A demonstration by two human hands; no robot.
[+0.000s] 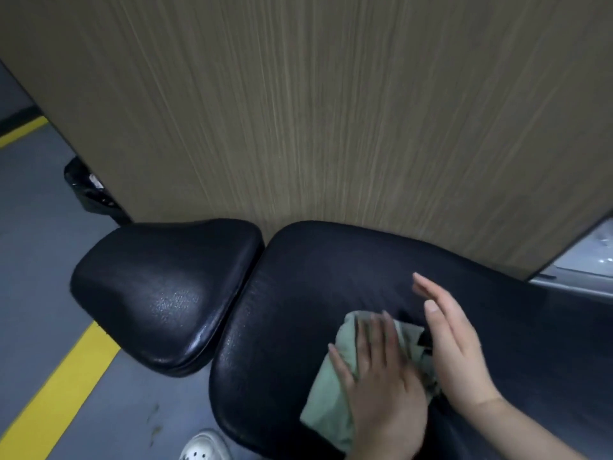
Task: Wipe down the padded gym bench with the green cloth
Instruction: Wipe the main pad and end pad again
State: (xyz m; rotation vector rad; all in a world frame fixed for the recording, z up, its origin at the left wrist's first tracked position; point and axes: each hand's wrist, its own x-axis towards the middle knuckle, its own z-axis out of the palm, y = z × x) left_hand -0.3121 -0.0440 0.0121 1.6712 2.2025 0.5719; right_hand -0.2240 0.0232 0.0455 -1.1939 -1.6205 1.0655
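Left hand (pixel 381 386) flat on green cloth (pixel 328 396), right hand (pixel 454 343) edge-on beside it

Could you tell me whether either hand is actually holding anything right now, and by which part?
Nothing is gripped. The left hand presses flat on the middle of the green cloth on the bench pad; the right hand is open beside it.

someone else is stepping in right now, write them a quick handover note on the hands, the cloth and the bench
Left hand: flat, fingers straight, pressing the green cloth onto the long back pad; no grip.
Right hand: open, on edge beside the cloth, at its right side.
Cloth: bunched, on the near part of the long pad.
Seat pad: to the left across the gap, nothing on it.
Done: cannot tell how much is already wiped.
Left: likely the far part of the long pad and the seat pad.
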